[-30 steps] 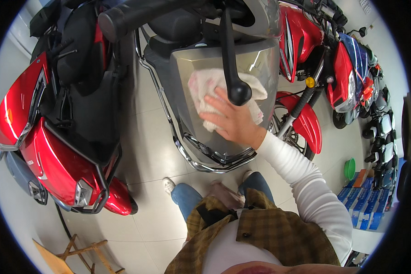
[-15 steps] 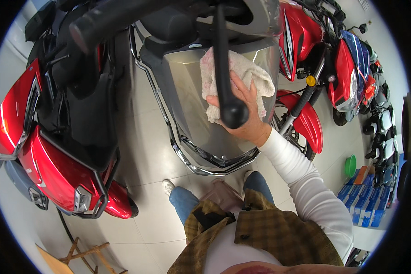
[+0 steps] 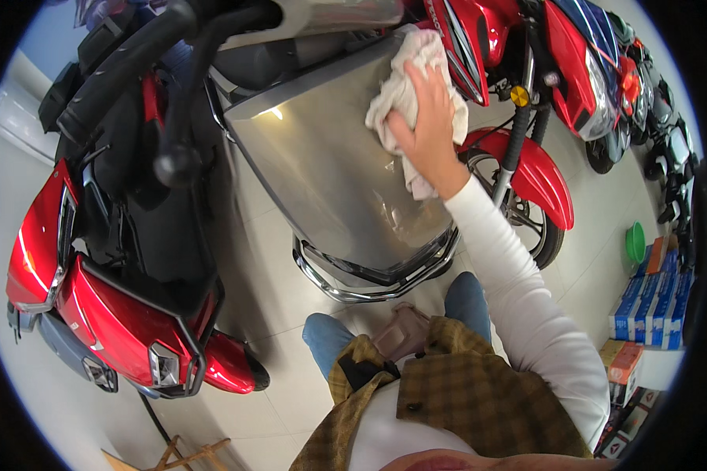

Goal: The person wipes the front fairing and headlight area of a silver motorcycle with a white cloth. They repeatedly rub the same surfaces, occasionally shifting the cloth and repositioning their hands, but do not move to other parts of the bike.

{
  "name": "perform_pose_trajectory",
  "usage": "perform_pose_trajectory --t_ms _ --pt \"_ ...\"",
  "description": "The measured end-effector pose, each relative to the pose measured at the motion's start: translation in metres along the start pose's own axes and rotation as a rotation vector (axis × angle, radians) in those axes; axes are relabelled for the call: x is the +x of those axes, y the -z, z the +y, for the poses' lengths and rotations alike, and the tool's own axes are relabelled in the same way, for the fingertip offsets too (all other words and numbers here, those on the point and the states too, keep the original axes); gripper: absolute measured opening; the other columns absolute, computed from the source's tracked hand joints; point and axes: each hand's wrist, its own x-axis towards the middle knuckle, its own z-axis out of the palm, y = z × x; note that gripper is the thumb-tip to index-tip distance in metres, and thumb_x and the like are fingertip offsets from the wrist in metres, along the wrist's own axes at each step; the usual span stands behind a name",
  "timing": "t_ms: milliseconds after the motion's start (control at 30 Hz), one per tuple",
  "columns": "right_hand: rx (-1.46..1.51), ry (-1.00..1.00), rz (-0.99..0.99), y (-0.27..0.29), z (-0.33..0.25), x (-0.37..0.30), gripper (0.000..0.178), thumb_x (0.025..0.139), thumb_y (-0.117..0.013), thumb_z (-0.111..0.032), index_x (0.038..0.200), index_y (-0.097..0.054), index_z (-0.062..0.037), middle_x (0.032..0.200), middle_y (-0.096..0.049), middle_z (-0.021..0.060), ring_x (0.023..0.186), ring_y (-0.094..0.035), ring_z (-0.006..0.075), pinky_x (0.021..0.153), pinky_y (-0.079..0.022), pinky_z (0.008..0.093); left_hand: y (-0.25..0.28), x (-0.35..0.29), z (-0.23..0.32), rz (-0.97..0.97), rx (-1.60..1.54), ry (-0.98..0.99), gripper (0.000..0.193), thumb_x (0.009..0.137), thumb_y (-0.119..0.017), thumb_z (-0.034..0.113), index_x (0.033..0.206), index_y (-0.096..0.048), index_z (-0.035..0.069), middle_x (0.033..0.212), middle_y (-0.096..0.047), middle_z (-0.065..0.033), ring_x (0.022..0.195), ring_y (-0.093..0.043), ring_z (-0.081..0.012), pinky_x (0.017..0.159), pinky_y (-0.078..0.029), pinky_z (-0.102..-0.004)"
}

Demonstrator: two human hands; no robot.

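Observation:
My right hand [image 3: 430, 129] presses a crumpled white cloth [image 3: 397, 98] with pinkish stains onto the far right edge of a glossy grey-gold scooter panel [image 3: 322, 157]. Its fingers stretch over the cloth, with the thumb apart on the left side. The cloth drapes down along the panel's right side. A bent chrome guard bar [image 3: 346, 294] curves round the panel's near end. Above and to the left hang a black handlebar grip [image 3: 126, 71] and a ball-ended lever [image 3: 177, 161]. My left hand is out of sight.
Red scooters stand close on the left [image 3: 118, 314], and a red motorcycle's front fender [image 3: 530, 177] sits just right of my arm. A pinkish plastic stool [image 3: 401, 330] is between my legs. Blue boxes [image 3: 652, 306] and a green bowl [image 3: 635, 242] lie at right. A wooden frame [image 3: 188, 455] stands lower left.
My right hand has slid the cloth up and right, from the panel's middle to its far right edge. The handlebar and lever have swung left, uncovering the panel.

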Motion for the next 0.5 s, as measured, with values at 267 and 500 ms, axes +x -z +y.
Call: perform_pose_trajectory --t_ms 267,500 --pt "-0.101 0.072 -0.187 0.025 -0.028 -0.170 0.078 0.077 -0.076 -0.038 0.151 -0.052 -0.0251 0.162 -0.032 0.0224 0.151 -0.024 0.0486 0.111 -0.018 0.0764 0.023 0.032 -0.007 0.067 0.129 -0.136 0.029 0.092 -0.068 0.019 0.115 -0.073 0.003 0.108 -0.074 -0.0198 0.102 -0.072 -0.0340 0.089 -0.056 -0.0432" --pt "-0.057 0.334 -0.303 0.026 -0.037 -0.130 0.087 0.069 -0.084 -0.038 0.149 -0.054 -0.0231 0.159 -0.042 0.0102 0.152 -0.031 0.0357 0.114 -0.018 0.0718 0.137 -0.022 0.224 0.722 -0.426 -1.004 0.044 0.096 -0.067 0.005 0.138 -0.057 0.000 0.133 -0.064 -0.0171 0.122 -0.064 -0.0274 0.099 -0.055 -0.0412"
